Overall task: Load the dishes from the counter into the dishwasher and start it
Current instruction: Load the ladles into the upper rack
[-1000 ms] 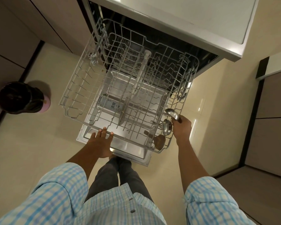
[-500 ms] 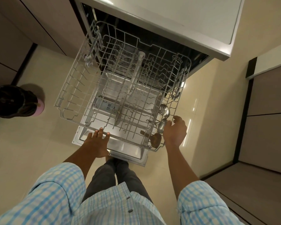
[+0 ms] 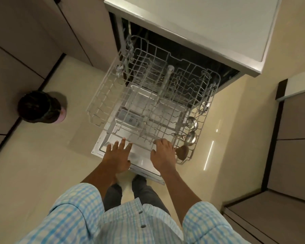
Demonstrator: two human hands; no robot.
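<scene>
A round pink bin (image 3: 62, 115) lined with a black bag (image 3: 36, 106) stood on the glossy cream floor (image 3: 42, 164), near the brown cabinet doors (image 3: 16, 41) at the left. More brown cabinet fronts (image 3: 297, 138) stood at the right.

The wire rack (image 3: 113, 95) juts out of the dishwasher above its lowered door (image 3: 102, 147), a ladle (image 3: 192, 123), a second ladle (image 3: 190, 138) and a wooden spoon (image 3: 182, 152) lined front-to-back along its right side, the left hand (image 3: 118, 154) and right hand (image 3: 163, 152) at its front rail, a bin (image 3: 40, 107) on the floor well left
</scene>
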